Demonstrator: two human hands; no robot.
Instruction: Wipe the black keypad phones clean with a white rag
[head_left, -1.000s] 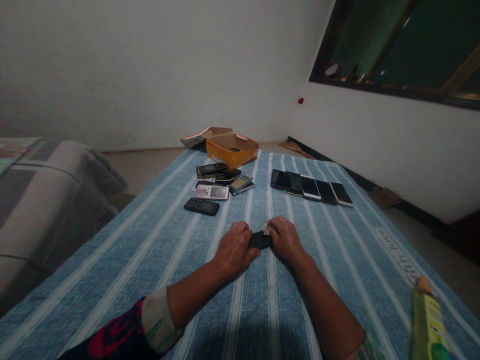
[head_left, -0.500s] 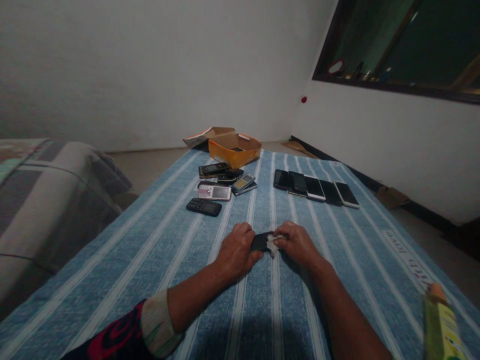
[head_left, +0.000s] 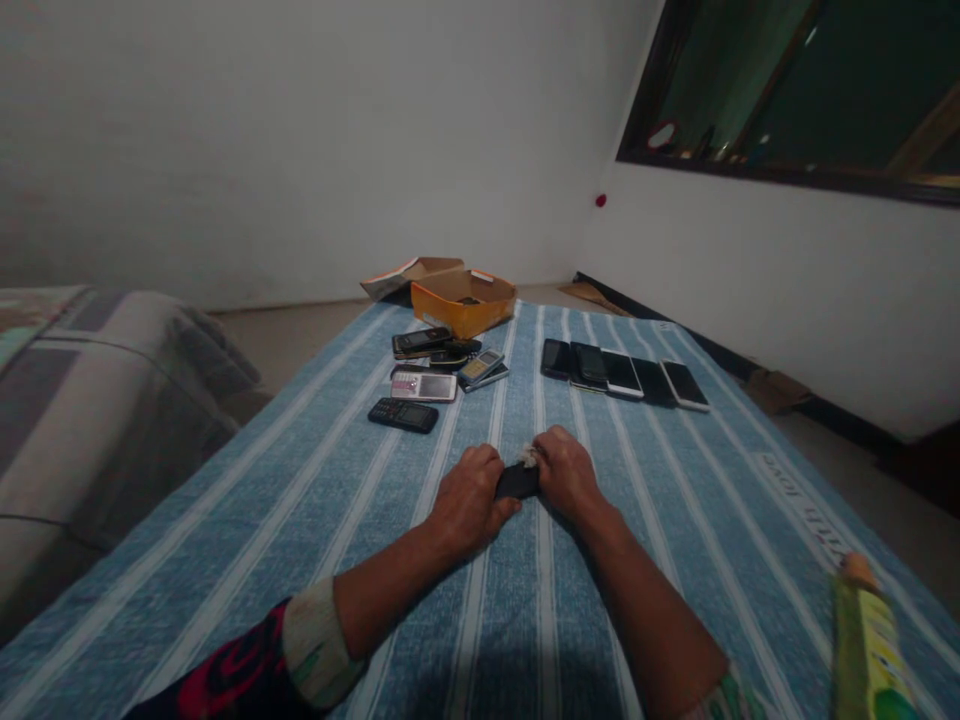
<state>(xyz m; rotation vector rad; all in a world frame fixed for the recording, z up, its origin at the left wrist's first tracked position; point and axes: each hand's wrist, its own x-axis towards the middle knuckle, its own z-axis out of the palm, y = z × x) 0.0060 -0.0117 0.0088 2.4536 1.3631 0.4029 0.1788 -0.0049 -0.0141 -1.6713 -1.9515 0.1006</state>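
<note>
A small dark phone (head_left: 517, 482) lies in front of me just above the striped cloth. My left hand (head_left: 469, 500) is closed around its left end, with the thumb along the near side. At the right end, my right hand (head_left: 568, 472) pinches a crumpled whitish wad of cloth or tissue (head_left: 529, 456) against the far edge of the phone. The fingertips of the right hand are partly hidden. Beyond the left hand lie a black keypad phone (head_left: 403, 415), a pink-and-silver phone (head_left: 424, 386) and a small silver phone (head_left: 481, 369).
More phones lie piled near an orange open box (head_left: 465, 312) at the far end. A row of touchscreen phones (head_left: 621, 375) lies at the right. A yellow-green bottle (head_left: 870, 640) is at the near right on the blue striped cloth (head_left: 300, 520). A draped blanket (head_left: 112, 420) is at the left.
My right hand has moved left and slightly away from me along the phone, carrying the whitish wad to its far edge. The left hand keeps its hold. The view has shifted slightly.
</note>
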